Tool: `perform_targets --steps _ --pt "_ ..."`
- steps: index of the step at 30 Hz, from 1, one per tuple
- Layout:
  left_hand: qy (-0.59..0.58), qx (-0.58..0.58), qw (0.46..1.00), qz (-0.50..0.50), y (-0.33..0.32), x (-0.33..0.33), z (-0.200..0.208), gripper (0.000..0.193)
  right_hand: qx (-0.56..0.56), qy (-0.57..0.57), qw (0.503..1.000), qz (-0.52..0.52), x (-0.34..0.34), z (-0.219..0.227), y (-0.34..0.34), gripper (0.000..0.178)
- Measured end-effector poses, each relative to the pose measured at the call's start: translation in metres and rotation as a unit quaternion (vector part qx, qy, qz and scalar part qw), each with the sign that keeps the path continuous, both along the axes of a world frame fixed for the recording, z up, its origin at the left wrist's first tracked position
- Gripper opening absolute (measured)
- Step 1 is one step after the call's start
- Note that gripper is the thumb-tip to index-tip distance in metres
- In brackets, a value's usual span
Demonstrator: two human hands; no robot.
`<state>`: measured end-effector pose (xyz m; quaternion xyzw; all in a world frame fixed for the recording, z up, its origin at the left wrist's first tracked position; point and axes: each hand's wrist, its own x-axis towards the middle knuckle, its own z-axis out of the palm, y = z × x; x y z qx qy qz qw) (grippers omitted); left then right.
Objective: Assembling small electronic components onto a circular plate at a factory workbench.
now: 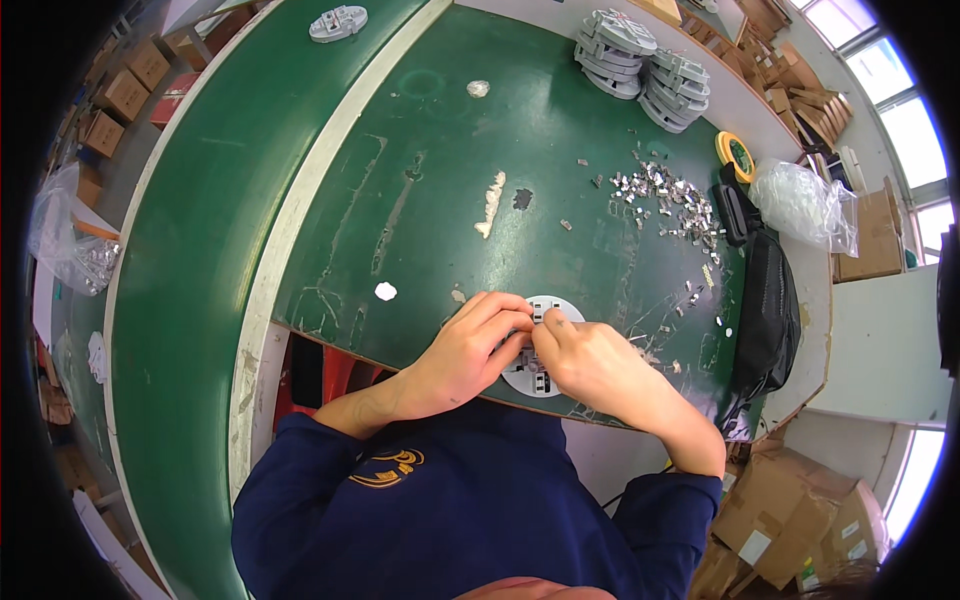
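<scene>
A round white plastic part [540,380] with small slots lies at the near edge of the green table [420,180]. My left hand [470,350] curls over its left side, fingers closed on it. My right hand [590,365] presses down on its middle, fingertips pinched together as if on a small metal piece too small to make out. Both hands touch each other over the part, hiding most of it.
A heap of small metal clips [670,200] lies at the right. Two stacks of grey round parts [640,65] stand at the far edge, another single part [338,22] on the green belt. A black bag [765,310], yellow tape roll [737,155] and plastic bag [800,205] sit right.
</scene>
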<state>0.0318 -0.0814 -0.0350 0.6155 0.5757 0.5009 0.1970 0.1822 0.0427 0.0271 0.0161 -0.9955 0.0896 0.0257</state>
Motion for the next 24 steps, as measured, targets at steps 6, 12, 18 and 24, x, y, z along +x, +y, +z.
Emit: perform_targets --steps 6,12,18,24 --pt "-0.01 0.0 1.0 -0.012 -0.001 -0.001 -0.004 0.021 0.011 -0.006 1.0 -0.009 0.003 -0.008 -0.005 0.021" --pt "0.007 -0.015 0.999 -0.041 -0.006 -0.006 0.001 0.06 -0.192 0.122 0.964 -0.135 0.004 0.01 0.009 0.01" --pt "0.125 -0.068 0.987 -0.079 -0.004 0.0 0.011 0.104 -0.286 0.392 0.819 -0.305 0.007 0.002 0.039 0.029" --pt "0.152 -0.092 0.981 -0.081 0.002 0.004 0.009 0.102 0.017 0.471 0.841 -0.264 0.018 -0.025 0.067 0.039"
